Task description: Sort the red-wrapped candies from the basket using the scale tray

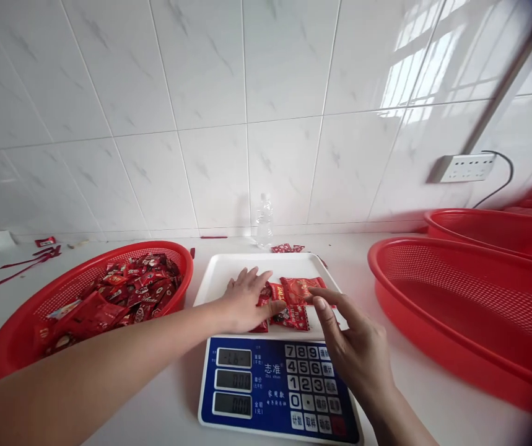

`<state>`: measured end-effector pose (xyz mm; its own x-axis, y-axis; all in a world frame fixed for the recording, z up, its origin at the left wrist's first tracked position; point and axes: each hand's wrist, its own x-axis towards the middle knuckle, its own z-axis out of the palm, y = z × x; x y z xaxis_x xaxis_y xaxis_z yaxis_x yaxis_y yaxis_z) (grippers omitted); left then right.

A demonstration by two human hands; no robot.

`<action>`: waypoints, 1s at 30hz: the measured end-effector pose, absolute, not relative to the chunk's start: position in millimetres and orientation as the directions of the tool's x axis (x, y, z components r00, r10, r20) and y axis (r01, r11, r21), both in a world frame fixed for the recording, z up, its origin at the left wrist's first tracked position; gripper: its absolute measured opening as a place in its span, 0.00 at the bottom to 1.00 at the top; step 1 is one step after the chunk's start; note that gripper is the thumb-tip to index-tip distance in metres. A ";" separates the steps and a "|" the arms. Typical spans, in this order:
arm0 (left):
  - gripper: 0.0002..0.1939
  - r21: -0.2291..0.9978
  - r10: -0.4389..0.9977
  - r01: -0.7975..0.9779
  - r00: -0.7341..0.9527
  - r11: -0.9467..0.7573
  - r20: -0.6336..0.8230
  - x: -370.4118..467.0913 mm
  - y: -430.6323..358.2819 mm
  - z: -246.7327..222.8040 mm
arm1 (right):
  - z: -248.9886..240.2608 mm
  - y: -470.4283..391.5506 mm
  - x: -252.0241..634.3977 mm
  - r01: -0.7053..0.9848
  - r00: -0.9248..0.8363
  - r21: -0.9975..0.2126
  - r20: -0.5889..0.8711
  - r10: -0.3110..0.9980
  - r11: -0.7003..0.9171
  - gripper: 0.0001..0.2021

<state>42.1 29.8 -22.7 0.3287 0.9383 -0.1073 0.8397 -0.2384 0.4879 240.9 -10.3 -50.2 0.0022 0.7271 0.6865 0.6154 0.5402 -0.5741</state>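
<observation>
A blue and white digital scale (272, 402) sits in front of me, its white tray (222, 266) holding several red packets. My left hand (247, 300) is open, palm down with fingers spread, over the left packets; part of them is hidden under it. Beside its thumb lies a packet with small white print (293, 317). A larger red packet (300, 290) lies just behind. My right hand (363, 341) is at the tray's right side, index finger stretched to that larger packet's edge and thumb a little apart, with nothing visibly held.
At the left stands a red basket (184, 260) filled with small red packets. Another red basket (386, 251) is at the right, with a further one (451, 214) behind it. A clear bottle (264, 223) stands by the tiled wall, below and left of a power strip (465, 168).
</observation>
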 end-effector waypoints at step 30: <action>0.20 0.088 0.287 0.590 0.252 -0.802 0.924 -30.2 -35.6 -65.3 | -50.3 13.4 259.8 0.736 -0.103 -0.555 0.472 0.876 0.386 0.19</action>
<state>-30.2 -35.6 -65.3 0.2521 0.2866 0.9243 0.5903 -0.8024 0.0878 259.8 13.4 -50.3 -0.1034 0.8755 0.4719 0.7365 0.3863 -0.5553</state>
